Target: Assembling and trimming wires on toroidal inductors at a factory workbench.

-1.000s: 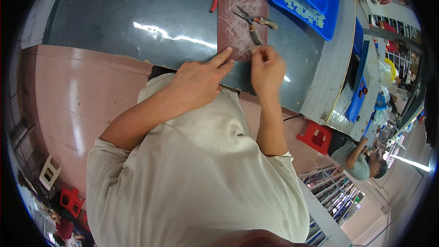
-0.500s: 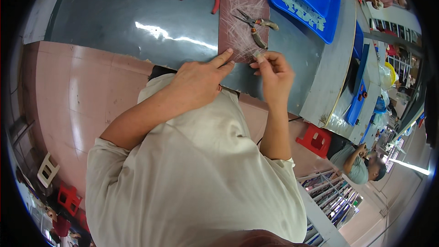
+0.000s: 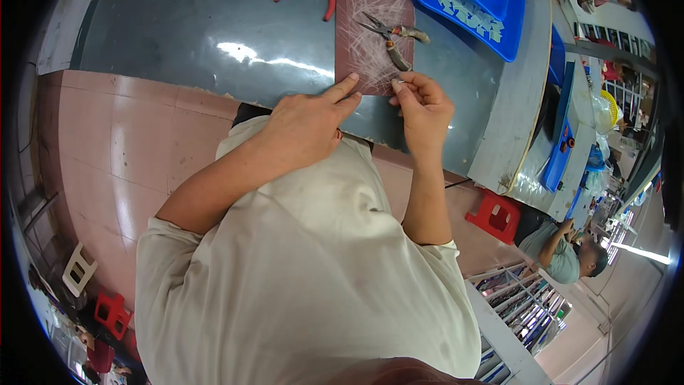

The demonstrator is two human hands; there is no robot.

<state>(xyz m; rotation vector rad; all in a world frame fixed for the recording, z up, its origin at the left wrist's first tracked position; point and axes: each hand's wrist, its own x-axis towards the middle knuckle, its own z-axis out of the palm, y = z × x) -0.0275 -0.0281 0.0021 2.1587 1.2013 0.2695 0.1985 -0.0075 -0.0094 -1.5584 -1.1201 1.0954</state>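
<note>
A reddish-brown sheet of sandpaper (image 3: 349,39), covered with white scratch marks, lies on the grey table. My left hand (image 3: 306,125) rests at its near edge, index and middle fingers stretched onto it. At the near right corner, my right hand (image 3: 426,110) is closed, thumb and fingertips pinching a small pale piece against or just above the sheet; the fingers mostly hide it. Long-nose pliers (image 3: 393,34) with worn grey-brown handles lie on the sandpaper, jaws spread, just beyond my right fingertips.
Red-handled pliers (image 3: 329,0) lie left of the sandpaper. Blue trays (image 3: 514,43) overlap at the far right, one holding many pale flat pieces (image 3: 463,11). A red stool (image 3: 493,217) and a seated person (image 3: 559,253) are off to the right.
My right fingertips have shifted slightly and the pale piece shows less between them. My left hand stays on the sandpaper. The whole view has moved a little.
</note>
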